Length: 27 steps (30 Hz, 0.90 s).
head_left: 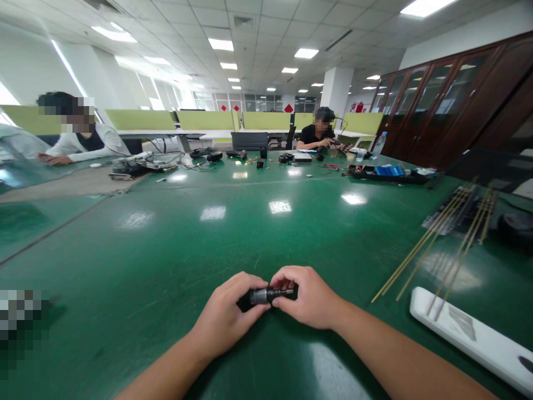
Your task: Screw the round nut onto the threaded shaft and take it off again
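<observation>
Near the front of the green table, a small dark cylindrical tool part with a thin metal shaft lies level between my two hands. My left hand is closed round its thick grey-black body. The fingers of my right hand pinch the narrower black end, and the shaft tip points right, in front of my right palm. The fingertips of both hands nearly meet at the middle of the part.
Thin brass-coloured rods and a long white object lie at the right. Along the far edge are a black tray, a bottle and small dark parts. Two people sit across, far left and far right.
</observation>
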{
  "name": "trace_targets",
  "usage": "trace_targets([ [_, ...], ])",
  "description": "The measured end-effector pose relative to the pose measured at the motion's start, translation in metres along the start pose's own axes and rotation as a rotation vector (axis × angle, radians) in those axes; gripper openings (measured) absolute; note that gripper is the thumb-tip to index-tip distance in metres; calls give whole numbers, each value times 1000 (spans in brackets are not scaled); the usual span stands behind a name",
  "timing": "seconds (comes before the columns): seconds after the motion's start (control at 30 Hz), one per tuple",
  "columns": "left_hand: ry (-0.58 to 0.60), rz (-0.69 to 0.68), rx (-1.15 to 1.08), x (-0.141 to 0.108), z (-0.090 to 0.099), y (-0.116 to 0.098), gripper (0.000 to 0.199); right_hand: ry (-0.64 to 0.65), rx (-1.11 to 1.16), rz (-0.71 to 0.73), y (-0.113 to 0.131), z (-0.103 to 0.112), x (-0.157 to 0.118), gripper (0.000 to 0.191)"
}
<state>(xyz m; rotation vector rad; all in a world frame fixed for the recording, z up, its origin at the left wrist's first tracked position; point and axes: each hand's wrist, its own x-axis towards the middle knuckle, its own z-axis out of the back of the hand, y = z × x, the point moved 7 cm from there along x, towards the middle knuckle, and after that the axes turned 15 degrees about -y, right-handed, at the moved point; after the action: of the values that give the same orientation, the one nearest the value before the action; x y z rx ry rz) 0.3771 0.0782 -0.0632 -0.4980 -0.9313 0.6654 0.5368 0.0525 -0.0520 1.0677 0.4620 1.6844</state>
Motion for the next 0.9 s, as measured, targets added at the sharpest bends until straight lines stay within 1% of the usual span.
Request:
trace_targets([
  [0.13, -2, 3, 3, 0, 0, -1, 25, -4, -8, 42, 4, 1, 0, 18],
  [0.37, -11, 17, 1, 0, -1, 0, 26, 8, -25, -7, 1, 1, 0, 14],
  [0.9, -38, -14, -16, 0, 3, -2, 27, 8, -50, -13, -2, 2, 1, 9],
])
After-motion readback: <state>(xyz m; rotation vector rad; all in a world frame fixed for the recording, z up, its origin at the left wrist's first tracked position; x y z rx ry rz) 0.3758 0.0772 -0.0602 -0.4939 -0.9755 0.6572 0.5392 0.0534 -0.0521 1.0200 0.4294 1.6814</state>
